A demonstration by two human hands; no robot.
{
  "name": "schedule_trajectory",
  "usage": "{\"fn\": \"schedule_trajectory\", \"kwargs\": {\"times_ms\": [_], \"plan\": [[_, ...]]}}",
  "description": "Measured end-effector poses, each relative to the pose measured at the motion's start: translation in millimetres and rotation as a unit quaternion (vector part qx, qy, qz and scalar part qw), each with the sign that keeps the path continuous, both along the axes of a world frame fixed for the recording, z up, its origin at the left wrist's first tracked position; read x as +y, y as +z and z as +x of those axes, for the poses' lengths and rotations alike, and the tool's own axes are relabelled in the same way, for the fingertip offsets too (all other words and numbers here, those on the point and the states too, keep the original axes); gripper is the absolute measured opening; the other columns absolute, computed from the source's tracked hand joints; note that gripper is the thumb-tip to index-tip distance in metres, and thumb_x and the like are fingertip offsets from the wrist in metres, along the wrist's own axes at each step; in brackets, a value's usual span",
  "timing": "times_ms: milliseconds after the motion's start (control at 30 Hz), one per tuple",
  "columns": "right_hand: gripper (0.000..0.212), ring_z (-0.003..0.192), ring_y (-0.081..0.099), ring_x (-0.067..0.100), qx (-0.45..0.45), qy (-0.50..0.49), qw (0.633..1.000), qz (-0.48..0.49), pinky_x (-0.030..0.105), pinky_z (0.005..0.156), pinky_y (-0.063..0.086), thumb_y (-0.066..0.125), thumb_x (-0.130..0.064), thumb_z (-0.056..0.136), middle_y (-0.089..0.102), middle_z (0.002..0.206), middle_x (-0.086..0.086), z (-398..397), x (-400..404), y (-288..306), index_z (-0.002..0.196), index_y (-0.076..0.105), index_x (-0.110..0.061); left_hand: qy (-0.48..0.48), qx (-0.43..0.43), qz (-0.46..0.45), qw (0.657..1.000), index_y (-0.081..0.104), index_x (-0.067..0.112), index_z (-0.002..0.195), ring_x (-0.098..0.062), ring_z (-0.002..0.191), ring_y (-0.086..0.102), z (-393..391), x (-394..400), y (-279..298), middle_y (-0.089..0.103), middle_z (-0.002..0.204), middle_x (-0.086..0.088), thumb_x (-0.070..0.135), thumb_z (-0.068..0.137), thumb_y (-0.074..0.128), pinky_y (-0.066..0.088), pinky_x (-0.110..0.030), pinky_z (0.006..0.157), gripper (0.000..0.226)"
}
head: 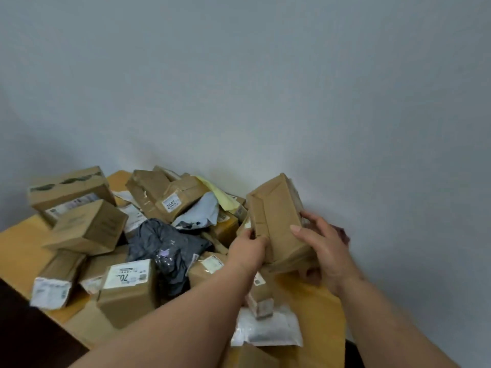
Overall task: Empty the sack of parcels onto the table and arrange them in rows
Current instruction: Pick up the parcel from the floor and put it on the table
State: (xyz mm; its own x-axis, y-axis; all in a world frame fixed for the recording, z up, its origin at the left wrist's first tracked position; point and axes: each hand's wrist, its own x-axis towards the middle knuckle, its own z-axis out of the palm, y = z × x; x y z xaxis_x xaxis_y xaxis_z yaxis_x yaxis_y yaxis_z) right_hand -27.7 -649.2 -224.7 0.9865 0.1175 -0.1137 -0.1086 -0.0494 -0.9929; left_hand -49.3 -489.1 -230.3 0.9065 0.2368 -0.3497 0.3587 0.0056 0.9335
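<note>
Both grips, left hand [248, 248] and right hand [322, 248], clamp the box [279, 221]; best set it square on bare desk [316, 301], starting a row.

Readable: "2002", upside down, on the white label [171, 204] of a taped brown parcel [183, 199] atop the pile; "70" on the white shipping label [127, 274] of a near cardboard box [127, 290]. Other labels too blurred.
</note>
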Motion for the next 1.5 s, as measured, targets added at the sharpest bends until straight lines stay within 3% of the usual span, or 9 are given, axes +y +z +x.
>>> {"fn": "schedule_trajectory", "kwargs": {"times_ms": [100, 333, 633, 767, 900, 1033, 1267, 1400, 1500], "plan": [[0.059, 0.108, 0.063, 0.029, 0.008, 0.016, 0.995, 0.101, 0.053, 0.084, 0.058, 0.082, -0.041, 0.068, 0.06, 0.123, 0.001, 8.6, 70.1, 22.7, 0.121, 0.056, -0.042, 0.022, -0.045, 0.043, 0.998, 0.06, 0.03, 0.111, -0.024, 0.097, 0.065, 7.5, 70.0, 31.6, 0.067, 0.099, 0.004, 0.03, 0.085, 0.053, 0.056, -0.045, 0.09, 0.026], [0.105, 0.113, 0.06, 0.021, -0.009, 0.101, 0.993, 0.058, 0.046, 0.103, 0.047, 0.088, -0.06, 0.047, 0.06, 0.128, 0.002, 25.1, 205.3, 58.7, 0.137, 0.042, -0.036, 0.112, -0.086, 0.052, 0.989, 0.068, 0.033, 0.101, -0.022, 0.098, 0.066, 3.5, 205.9, 65.4, 0.07, 0.105, 0.003, 0.03, 0.091, 0.051, 0.056, -0.044, 0.091, 0.02], [0.088, 0.116, 0.06, 0.02, -0.052, 0.203, 0.974, 0.085, 0.043, 0.102, 0.048, 0.08, -0.055, 0.068, 0.054, 0.136, -0.001, 17.3, 389.3, 83.2, 0.142, 0.038, -0.033, 0.249, -0.111, 0.068, 0.96, 0.042, 0.036, 0.143, -0.025, 0.097, 0.064, -32.5, 368.1, 87.5, 0.062, 0.113, -0.003, 0.011, 0.097, 0.038, 0.057, -0.046, 0.089, 0.052], [0.093, 0.112, 0.063, 0.023, -0.057, 0.207, 0.973, 0.084, 0.046, 0.098, 0.051, 0.084, -0.038, 0.066, 0.058, 0.128, -0.001, 15.6, 481.8, 82.7, 0.144, 0.035, -0.027, 0.186, -0.099, 0.064, 0.975, 0.048, 0.037, 0.139, -0.023, 0.109, 0.064, -41.9, 453.6, 95.9, 0.062, 0.129, -0.001, 0.053, 0.098, 0.042, 0.053, -0.041, 0.095, 0.044], [0.065, 0.108, 0.067, 0.023, -0.034, 0.23, 0.968, 0.099, 0.039, 0.085, 0.055, 0.079, -0.027, 0.074, 0.068, 0.12, 0.0, 9.6, 566.7, 82.0, 0.133, 0.052, -0.023, 0.124, -0.056, 0.011, 0.991, 0.063, 0.029, 0.117, -0.017, 0.1, 0.065, -54.1, 531.5, 110.3, 0.07, 0.11, 0.002, 0.089, 0.065, 0.045, 0.051, -0.033, 0.083, 0.082], [0.042, 0.109, 0.064, 0.021, -0.029, 0.234, 0.966, 0.111, 0.036, 0.081, 0.051, 0.065, -0.015, 0.088, 0.068, 0.121, -0.002, 9.6, 625.2, 89.3, 0.129, 0.058, -0.022, 0.112, -0.061, -0.068, 0.989, 0.067, 0.021, 0.116, -0.026, 0.109, 0.065, -53.8, 604.5, 109.0, 0.072, 0.114, -0.006, 0.07, 0.063, 0.076, 0.05, -0.044, 0.098, 0.072], [0.054, 0.127, 0.044, 0.026, 0.101, 0.228, 0.968, 0.032, 0.053, 0.11, 0.029, 0.065, -0.061, 0.081, 0.052, 0.132, -0.005, 38.5, 706.2, 85.0, 0.126, 0.058, -0.034, 0.14, -0.115, -0.333, 0.925, 0.06, 0.015, 0.131, -0.035, 0.122, 0.058, -43.2, 706.0, 86.4, 0.067, 0.126, -0.013, 0.037, 0.073, 0.078, 0.048, -0.05, 0.099, 0.065], [0.046, 0.106, 0.064, 0.026, 0.17, 0.255, 0.947, 0.09, 0.043, 0.087, 0.05, 0.071, -0.037, 0.084, 0.069, 0.117, 0.002, 62.4, 750.4, 72.7, 0.127, 0.06, -0.025, 0.122, -0.095, -0.368, 0.917, 0.06, 0.012, 0.131, -0.036, 0.125, 0.056, -26.3, 749.1, 74.1, 0.065, 0.129, -0.015, 0.033, 0.079, 0.07, 0.047, -0.05, 0.101, 0.056], [0.062, 0.104, 0.066, 0.026, 0.149, 0.228, 0.959, 0.079, 0.037, 0.072, 0.053, 0.074, -0.019, 0.082, 0.07, 0.115, 0.003, 95.9, 784.1, 66.2, 0.137, 0.048, -0.026, 0.203, -0.064, -0.252, 0.944, 0.056, 0.021, 0.134, -0.03, 0.118, 0.06, 5.7, 780.3, 67.5, 0.065, 0.126, -0.009, 0.028, 0.088, 0.066, 0.049, -0.046, 0.101, 0.047]]}}
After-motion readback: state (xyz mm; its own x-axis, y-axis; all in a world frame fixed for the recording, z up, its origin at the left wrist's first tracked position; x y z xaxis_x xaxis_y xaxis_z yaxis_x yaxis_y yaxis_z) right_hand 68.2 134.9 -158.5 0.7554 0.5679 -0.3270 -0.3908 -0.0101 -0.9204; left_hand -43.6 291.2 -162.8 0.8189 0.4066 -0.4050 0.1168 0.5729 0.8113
